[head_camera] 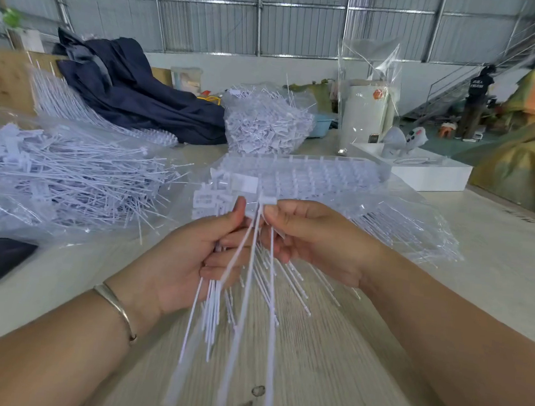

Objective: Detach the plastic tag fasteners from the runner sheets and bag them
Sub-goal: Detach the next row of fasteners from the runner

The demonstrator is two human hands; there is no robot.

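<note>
My left hand (190, 260) grips a bundle of white plastic tag fasteners (214, 314), their long tails hanging down toward me over the table. My right hand (314, 239) pinches the head end of a few fasteners (267, 203) just to the right of that bundle. Behind my hands lies a stack of white runner sheets (310, 174) on clear plastic, with rows of fasteners still on them. At the left, a clear bag holds a heap of loose fasteners (67, 179).
A second full bag of fasteners (266, 122) stands at the back, beside a dark blue cloth (133, 90). More runner sheets (74, 105) lean at the far left. A white tray (424, 171) and a white cylinder (364, 114) sit at the right; a person (475, 101) stands far off.
</note>
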